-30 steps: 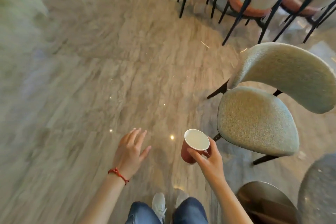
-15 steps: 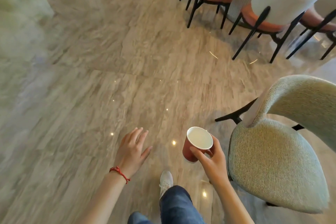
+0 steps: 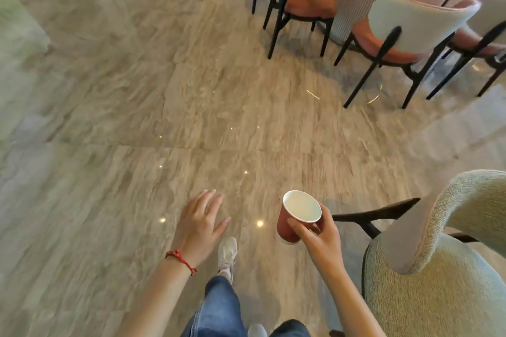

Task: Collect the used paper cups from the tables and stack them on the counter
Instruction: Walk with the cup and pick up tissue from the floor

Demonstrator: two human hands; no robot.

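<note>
Red paper cup (image 3: 297, 218) upright in right hand (image 3: 319, 238); left hand (image 3: 200, 223) splayed.

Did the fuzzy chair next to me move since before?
Cannot tell for the chair itself: against the floor tiles it stands alike; it slid right and down in view because the person walks forward.

Glossy stone floor (image 3: 191, 90); nubbly cloth chair (image 3: 427, 295); matt paper cup (image 3: 294, 224).

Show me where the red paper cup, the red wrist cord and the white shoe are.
red paper cup (image 3: 286, 228), head view, on its red outer wall.
red wrist cord (image 3: 180, 258), head view, on the strand across the left wrist.
white shoe (image 3: 227, 253), head view, on its upper.
</note>
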